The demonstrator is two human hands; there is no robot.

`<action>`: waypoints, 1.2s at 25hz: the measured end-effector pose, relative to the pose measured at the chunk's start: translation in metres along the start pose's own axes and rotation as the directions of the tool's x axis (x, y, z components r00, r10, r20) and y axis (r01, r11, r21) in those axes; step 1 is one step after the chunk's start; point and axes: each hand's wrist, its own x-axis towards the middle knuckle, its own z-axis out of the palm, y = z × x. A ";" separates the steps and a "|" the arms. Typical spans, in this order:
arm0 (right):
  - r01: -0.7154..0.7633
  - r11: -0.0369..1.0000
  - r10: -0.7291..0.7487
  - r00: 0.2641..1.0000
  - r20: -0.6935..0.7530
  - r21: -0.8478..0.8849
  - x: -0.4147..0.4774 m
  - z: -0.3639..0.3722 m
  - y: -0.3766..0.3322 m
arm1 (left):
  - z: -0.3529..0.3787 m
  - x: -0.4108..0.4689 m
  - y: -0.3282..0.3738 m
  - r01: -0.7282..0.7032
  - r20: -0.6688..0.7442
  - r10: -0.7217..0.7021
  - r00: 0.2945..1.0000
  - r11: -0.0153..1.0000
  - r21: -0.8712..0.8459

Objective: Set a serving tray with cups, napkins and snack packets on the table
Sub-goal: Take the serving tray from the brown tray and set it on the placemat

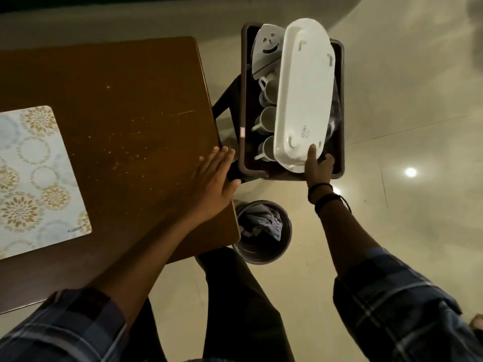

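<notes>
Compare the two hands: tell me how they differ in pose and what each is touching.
The left hand lies flat, fingers stretched out, palm down on the corner of the wooden table; the right hand is curled, gripping the near end of the white tray. The left hand holds nothing; the right hand holds the tray, which is upside down and tilted in the brown bin. Only the right wrist wears dark bands. Both arms have rolled plaid sleeves.

The placemat point(36, 176) reads "KUBER" at its near corner; the tray's point(304, 95) sticker, just beyond the right fingers point(311, 152), is unreadable.
</notes>
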 end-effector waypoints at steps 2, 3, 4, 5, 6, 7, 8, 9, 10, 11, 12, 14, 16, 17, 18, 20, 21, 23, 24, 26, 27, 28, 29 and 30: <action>-0.086 0.994 0.085 0.996 0.012 0.074 0.026 0.004 -0.006 | 0.005 0.009 0.000 0.027 0.012 -0.027 1.000 1.000 0.006; -0.118 0.988 0.119 0.993 -0.002 0.097 0.034 0.006 -0.010 | 0.006 0.013 0.000 0.035 0.013 -0.035 0.999 0.999 0.007; -0.151 0.983 0.156 0.987 -0.035 0.107 0.041 0.008 -0.014 | 0.007 0.018 -0.001 0.041 0.008 -0.041 0.999 0.999 0.006; -0.190 0.976 0.199 0.977 -0.078 0.109 0.046 0.010 -0.018 | 0.007 0.022 -0.002 0.047 0.001 -0.047 0.999 0.999 0.002; -0.229 0.968 0.240 0.963 -0.121 0.104 0.047 0.012 -0.020 | 0.008 0.024 -0.003 0.050 -0.010 -0.050 0.999 0.999 -0.006; -0.258 0.961 0.270 0.951 -0.149 0.096 0.047 0.013 -0.021 | 0.007 0.025 -0.005 0.050 -0.023 -0.050 0.998 0.999 -0.012; -0.274 0.957 0.286 0.945 -0.157 0.095 0.045 0.014 -0.023 | 0.007 0.024 -0.008 0.052 -0.032 -0.052 0.998 0.999 -0.016; -0.274 0.956 0.288 0.945 -0.156 0.105 0.043 0.015 -0.025 | 0.006 0.023 -0.011 0.053 -0.035 -0.054 0.998 0.998 -0.021; -0.268 0.955 0.286 0.945 -0.158 0.126 0.040 0.015 -0.027 | 0.006 0.021 -0.014 0.054 -0.036 -0.055 0.998 0.998 -0.028; -0.263 0.948 0.293 0.941 -0.168 0.181 0.038 0.017 -0.029 | 0.005 0.019 -0.018 0.057 -0.039 -0.058 0.998 0.998 -0.041; -0.250 0.932 0.303 0.934 -0.187 0.264 0.035 0.017 -0.031 | 0.004 0.016 -0.023 0.062 -0.045 -0.065 0.997 0.996 -0.064; -0.189 0.906 0.293 0.926 -0.238 0.379 0.024 0.018 -0.037 | 0.000 0.010 -0.034 0.076 -0.059 -0.083 0.995 0.992 -0.101; -0.122 0.904 0.243 0.935 -0.260 0.409 0.004 0.016 -0.047 | -0.006 0.003 -0.045 0.080 -0.072 -0.088 0.993 0.992 -0.100; -0.088 0.907 0.211 0.941 -0.264 0.412 -0.008 0.013 -0.050 | -0.009 -0.001 -0.051 0.080 -0.079 -0.088 0.993 0.992 -0.102; -0.059 0.909 0.180 0.948 -0.261 0.413 -0.019 0.011 -0.052 | -0.012 -0.005 -0.056 0.081 -0.083 -0.090 0.992 0.991 -0.108; 0.056 0.905 0.072 0.957 -0.281 0.421 -0.040 0.006 -0.052 | -0.024 -0.016 -0.067 0.098 -0.085 -0.110 0.990 0.986 -0.135; 0.111 0.914 0.006 0.958 -0.286 0.389 -0.055 0.002 -0.052 | -0.032 -0.023 -0.072 0.119 -0.082 -0.133 0.988 0.980 -0.157; 0.173 0.966 -0.110 0.949 -0.296 0.192 -0.089 -0.005 -0.045 | -0.051 -0.039 -0.085 0.194 -0.051 -0.212 0.976 0.950 -0.244; 0.205 0.974 -0.168 0.937 -0.305 0.095 -0.107 -0.006 -0.040 | -0.064 -0.048 -0.093 0.244 -0.031 -0.267 0.963 0.918 -0.312; 0.269 0.963 -0.254 0.932 -0.258 0.022 -0.146 0.002 -0.031 | -0.092 -0.066 -0.107 0.318 -0.015 -0.361 0.932 0.840 -0.440; 0.307 0.952 -0.301 0.927 -0.223 -0.008 -0.164 0.009 -0.028 | -0.104 -0.073 -0.112 0.338 -0.013 -0.393 0.920 0.807 -0.484; 0.363 0.930 -0.367 0.911 -0.187 -0.053 -0.180 0.017 -0.024 | -0.115 -0.079 -0.118 0.356 -0.012 -0.425 0.905 0.774 -0.525; 0.432 0.895 -0.445 0.884 -0.144 -0.113 -0.194 0.028 -0.019 | -0.127 -0.084 -0.125 0.376 -0.007 -0.463 0.886 0.727 -0.574; 0.507 0.843 -0.528 0.844 -0.094 -0.182 -0.209 0.039 -0.017 | -0.138 -0.090 -0.134 0.398 0.012 -0.508 0.861 0.659 -0.638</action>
